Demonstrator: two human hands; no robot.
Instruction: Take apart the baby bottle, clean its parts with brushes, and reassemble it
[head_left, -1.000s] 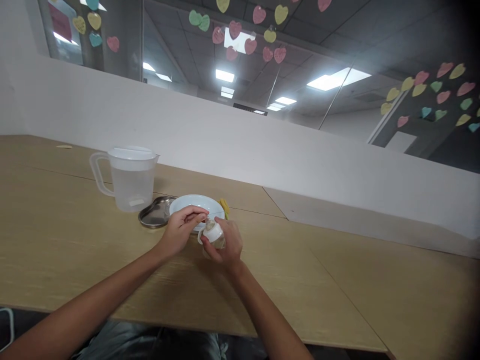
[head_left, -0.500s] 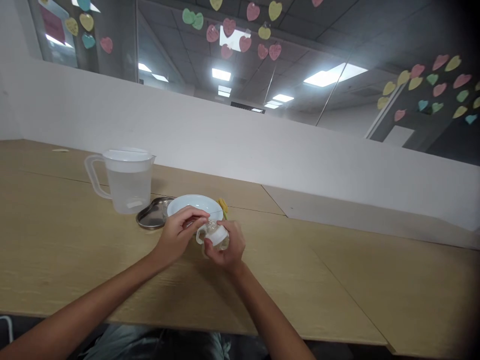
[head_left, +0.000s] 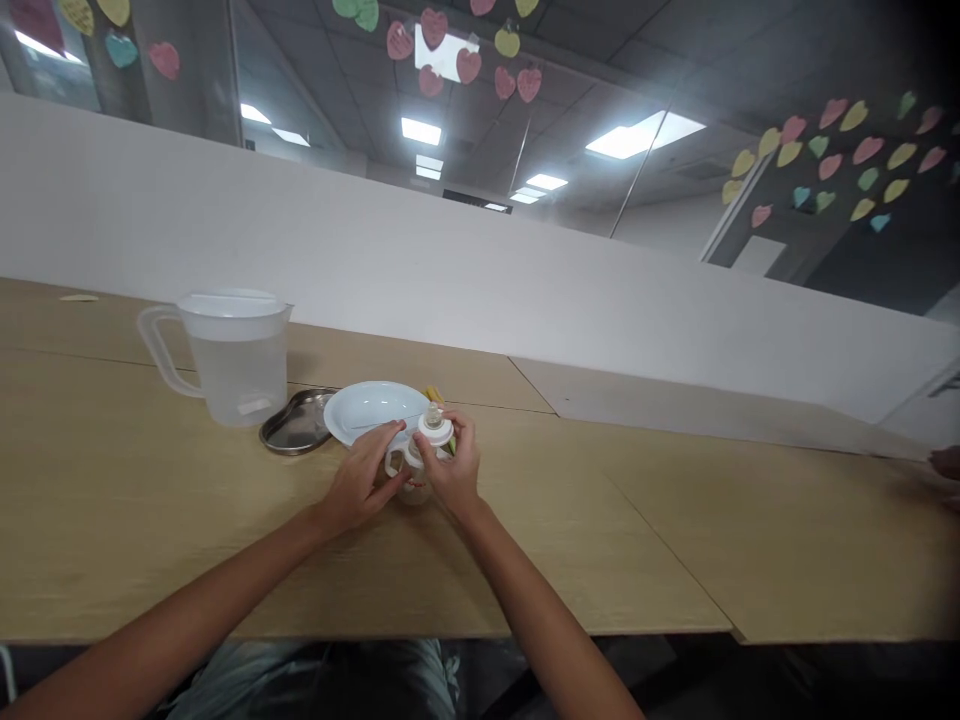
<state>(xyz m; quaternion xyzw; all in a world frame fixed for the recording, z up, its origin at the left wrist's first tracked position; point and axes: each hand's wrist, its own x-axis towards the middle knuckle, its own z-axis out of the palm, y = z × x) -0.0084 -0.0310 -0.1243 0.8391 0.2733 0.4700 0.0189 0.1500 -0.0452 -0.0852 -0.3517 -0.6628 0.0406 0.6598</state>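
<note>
A small clear baby bottle (head_left: 415, 488) with a white side handle stands upright near the table's front middle. My left hand (head_left: 364, 478) is closed around its left side, by the handle. Just above the bottle, my right hand (head_left: 456, 462) pinches a white ring cap (head_left: 436, 428) with a clear nipple pointing up. Whether the cap touches the bottle's rim cannot be made out. Behind the hands lies a pale blue-white bowl (head_left: 367, 400), with a thin line across it. Something yellow (head_left: 433, 394) shows partly behind the cap.
A lidded clear pitcher (head_left: 240, 370) holding water stands at the left, beside a kidney-shaped metal tray (head_left: 300, 422). A white wall (head_left: 375, 250) runs behind the wooden table (head_left: 562, 540). Another person's hand (head_left: 946, 465) shows at the right edge.
The white cap has turned upright in my right hand and shows above the bottle, which now stands upright by my left hand. The view has shifted right, and a person's hand has appeared there.
</note>
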